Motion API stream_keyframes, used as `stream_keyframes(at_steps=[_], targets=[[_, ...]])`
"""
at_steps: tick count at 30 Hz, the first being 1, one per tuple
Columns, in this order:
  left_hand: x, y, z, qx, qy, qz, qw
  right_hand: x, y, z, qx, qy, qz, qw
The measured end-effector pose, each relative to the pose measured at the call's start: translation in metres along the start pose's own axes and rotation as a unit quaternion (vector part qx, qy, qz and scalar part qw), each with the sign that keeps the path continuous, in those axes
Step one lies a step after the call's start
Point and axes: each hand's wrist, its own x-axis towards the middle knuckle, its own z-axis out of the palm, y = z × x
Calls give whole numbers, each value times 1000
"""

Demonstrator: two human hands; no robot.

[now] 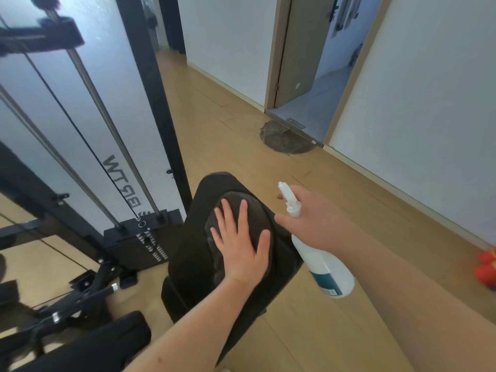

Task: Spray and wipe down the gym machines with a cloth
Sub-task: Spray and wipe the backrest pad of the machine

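A dark grey cloth (257, 210) lies on the black padded backrest (204, 245) of a gym bench. My left hand (241, 242) presses flat on the cloth with fingers spread and straight. To the right, my right hand (316, 221) grips the neck of a white spray bottle (324, 267) with a teal label. The bottle hangs beside the pad's right edge, its nozzle up and pointing away from me.
A black cable machine frame (158, 103) with chrome guide rods and a weight stack (142, 242) stands at left. Bench legs (80, 294) and another black pad (88, 345) sit at lower left. Wooden floor extends right toward an open doorway (314, 84), with a round mat (284, 138) before it. Red objects (487, 267) lie at the right wall.
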Motion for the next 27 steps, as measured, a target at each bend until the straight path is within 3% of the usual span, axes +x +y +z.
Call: stream_keyframes(at_steps=[8, 16, 27], targets=[[-81, 28, 21, -16, -42, -10, 999, -41, 12, 15, 11, 65, -22, 998], [-61, 4, 11, -51, -43, -59, 996, -75, 16, 33, 181, 3, 25, 983], [-14, -51, -4, -81, -72, -130, 986, -99, 4, 88, 223, 21, 146, 964]])
